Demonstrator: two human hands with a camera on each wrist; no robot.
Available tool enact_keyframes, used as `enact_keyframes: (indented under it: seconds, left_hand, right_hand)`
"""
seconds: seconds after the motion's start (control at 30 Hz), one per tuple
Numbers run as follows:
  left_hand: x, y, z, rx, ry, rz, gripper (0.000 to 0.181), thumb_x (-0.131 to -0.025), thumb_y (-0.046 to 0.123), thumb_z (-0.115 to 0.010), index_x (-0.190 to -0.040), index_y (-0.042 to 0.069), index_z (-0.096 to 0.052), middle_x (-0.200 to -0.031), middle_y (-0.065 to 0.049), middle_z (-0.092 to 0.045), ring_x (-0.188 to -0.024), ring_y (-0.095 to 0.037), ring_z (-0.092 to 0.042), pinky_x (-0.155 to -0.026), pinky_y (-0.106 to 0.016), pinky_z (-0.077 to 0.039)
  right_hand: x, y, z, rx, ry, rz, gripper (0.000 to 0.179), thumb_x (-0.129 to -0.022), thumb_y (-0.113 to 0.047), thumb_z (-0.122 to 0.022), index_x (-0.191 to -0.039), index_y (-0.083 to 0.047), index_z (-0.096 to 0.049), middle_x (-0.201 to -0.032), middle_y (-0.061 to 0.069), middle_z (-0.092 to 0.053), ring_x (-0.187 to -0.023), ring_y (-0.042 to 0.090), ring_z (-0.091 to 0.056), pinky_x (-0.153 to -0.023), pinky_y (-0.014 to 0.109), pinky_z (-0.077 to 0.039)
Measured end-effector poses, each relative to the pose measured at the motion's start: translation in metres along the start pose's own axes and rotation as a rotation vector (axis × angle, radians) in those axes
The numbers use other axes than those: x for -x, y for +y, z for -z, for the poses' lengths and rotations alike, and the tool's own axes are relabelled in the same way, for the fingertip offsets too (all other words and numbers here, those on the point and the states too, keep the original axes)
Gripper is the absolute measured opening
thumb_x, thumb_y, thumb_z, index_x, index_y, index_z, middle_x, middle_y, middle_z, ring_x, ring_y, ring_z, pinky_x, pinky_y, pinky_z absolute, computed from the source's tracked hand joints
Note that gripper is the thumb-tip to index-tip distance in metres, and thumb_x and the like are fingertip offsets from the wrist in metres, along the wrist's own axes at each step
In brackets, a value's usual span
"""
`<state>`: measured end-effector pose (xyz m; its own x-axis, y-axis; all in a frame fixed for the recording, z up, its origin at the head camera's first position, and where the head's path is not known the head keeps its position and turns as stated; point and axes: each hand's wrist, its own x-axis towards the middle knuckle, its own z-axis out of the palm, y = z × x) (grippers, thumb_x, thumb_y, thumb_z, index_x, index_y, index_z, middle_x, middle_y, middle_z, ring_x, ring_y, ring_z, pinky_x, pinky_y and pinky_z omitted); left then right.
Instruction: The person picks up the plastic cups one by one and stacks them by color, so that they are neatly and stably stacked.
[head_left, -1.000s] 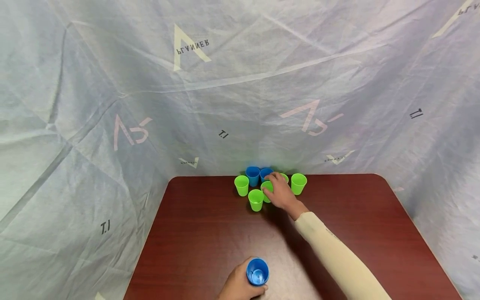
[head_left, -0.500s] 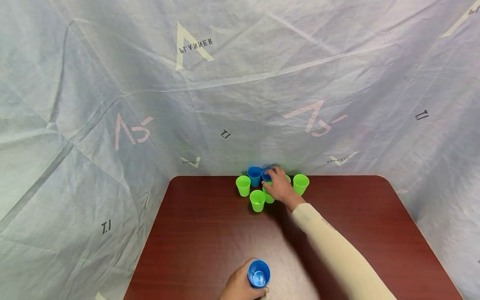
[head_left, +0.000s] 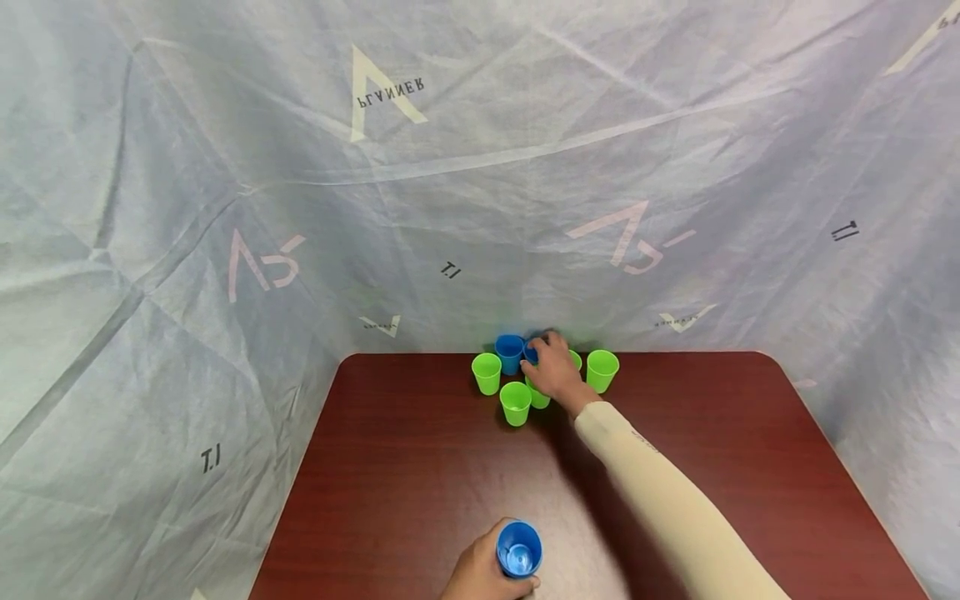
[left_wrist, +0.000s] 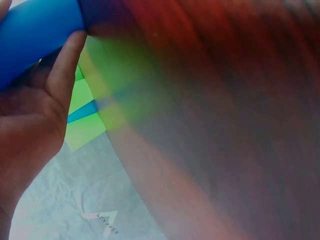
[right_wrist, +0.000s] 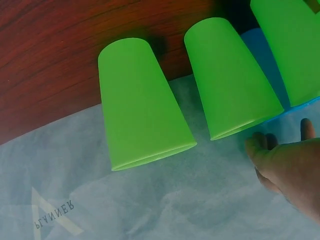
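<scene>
Near the table's front edge, my left hand (head_left: 482, 568) grips an upright blue cup (head_left: 519, 550) from its left side, the thumb below it. The left wrist view shows that hand (left_wrist: 35, 110) against the blue cup wall (left_wrist: 42, 35). My right hand (head_left: 557, 372) reaches to the far edge, over the rim of another blue cup (head_left: 530, 353) that it partly covers. In the right wrist view its fingers (right_wrist: 257, 142) are spread close to the blue rim; whether they touch it I cannot tell.
Beside that cup stands a second blue cup (head_left: 510, 354). Several green cups surround them: one at left (head_left: 487, 373), one in front (head_left: 516, 404), one at right (head_left: 602, 371), others partly behind my hand. A grey printed sheet (head_left: 420, 225) hangs behind the table (head_left: 405, 467).
My right hand has shifted slightly farther back over the blue cup. The left hand still holds its cup in nearly the same place.
</scene>
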<state>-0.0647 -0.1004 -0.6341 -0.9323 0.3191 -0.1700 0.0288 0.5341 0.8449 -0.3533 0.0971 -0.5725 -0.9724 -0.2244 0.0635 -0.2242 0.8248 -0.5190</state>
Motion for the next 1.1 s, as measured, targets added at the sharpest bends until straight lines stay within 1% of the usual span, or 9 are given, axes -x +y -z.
enact_keyframes:
  seconds: [0.17, 0.37, 0.6, 0.77, 0.9, 1.1]
  left_hand:
    - [-0.001, 0.001, -0.001, -0.001, -0.009, -0.003, 0.067, -0.077, 0.041, -0.095, -0.134, 0.035, -0.061, -0.122, 0.013, -0.072, -0.111, -0.005, -0.066, -0.091, -0.035, -0.056]
    - [-0.001, -0.001, -0.002, -0.005, 0.001, -0.017, 0.067, -0.076, 0.041, -0.095, -0.133, 0.036, -0.061, -0.121, 0.013, -0.072, -0.111, -0.004, -0.066, -0.090, -0.034, -0.056]
    - [0.001, -0.005, -0.002, -0.012, 0.010, -0.004, 0.066, -0.076, 0.042, -0.095, -0.132, 0.037, -0.062, -0.120, 0.014, -0.072, -0.109, -0.004, -0.066, -0.089, -0.034, -0.057]
    - [0.003, -0.004, -0.004, -0.031, 0.027, -0.014, 0.065, -0.076, 0.043, -0.095, -0.131, 0.036, -0.063, -0.119, 0.014, -0.072, -0.107, -0.002, -0.066, -0.088, -0.033, -0.057]
    - [0.002, -0.002, -0.004, -0.036, 0.031, -0.007, 0.064, -0.076, 0.043, -0.095, -0.130, 0.036, -0.063, -0.118, 0.015, -0.072, -0.107, -0.001, -0.066, -0.088, -0.033, -0.057]
    - [0.001, -0.003, -0.002, -0.038, 0.036, -0.012, 0.065, -0.075, 0.042, -0.095, -0.131, 0.036, -0.063, -0.119, 0.014, -0.072, -0.109, -0.003, -0.066, -0.090, -0.034, -0.057]
  right_hand:
    - [-0.006, 0.001, 0.000, 0.031, -0.024, -0.011, 0.052, -0.106, -0.036, -0.061, -0.146, -0.003, -0.057, -0.163, 0.027, -0.036, -0.152, 0.045, -0.034, -0.117, 0.061, -0.043]
    - [-0.011, 0.001, 0.001, 0.041, -0.047, -0.006, 0.054, -0.106, -0.031, -0.061, -0.151, -0.003, -0.052, -0.165, 0.028, -0.032, -0.154, 0.047, -0.030, -0.119, 0.062, -0.041]
    - [-0.013, -0.003, 0.001, 0.043, -0.093, -0.021, 0.060, -0.106, -0.030, -0.060, -0.157, -0.003, -0.045, -0.168, 0.029, -0.029, -0.156, 0.048, -0.027, -0.120, 0.062, -0.040]
    - [-0.015, -0.003, 0.000, 0.059, -0.115, -0.030, 0.059, -0.106, -0.027, -0.058, -0.158, -0.003, -0.043, -0.166, 0.028, -0.032, -0.155, 0.048, -0.029, -0.121, 0.061, -0.038]
    - [-0.016, -0.002, 0.000, 0.061, -0.109, -0.033, 0.059, -0.106, -0.024, -0.058, -0.158, -0.004, -0.042, -0.163, 0.027, -0.036, -0.152, 0.047, -0.033, -0.122, 0.060, -0.038]
    - [-0.017, -0.001, 0.002, 0.035, -0.032, -0.008, 0.061, -0.106, -0.025, -0.061, -0.159, -0.003, -0.040, -0.162, 0.027, -0.038, -0.150, 0.046, -0.036, -0.120, 0.059, -0.042]
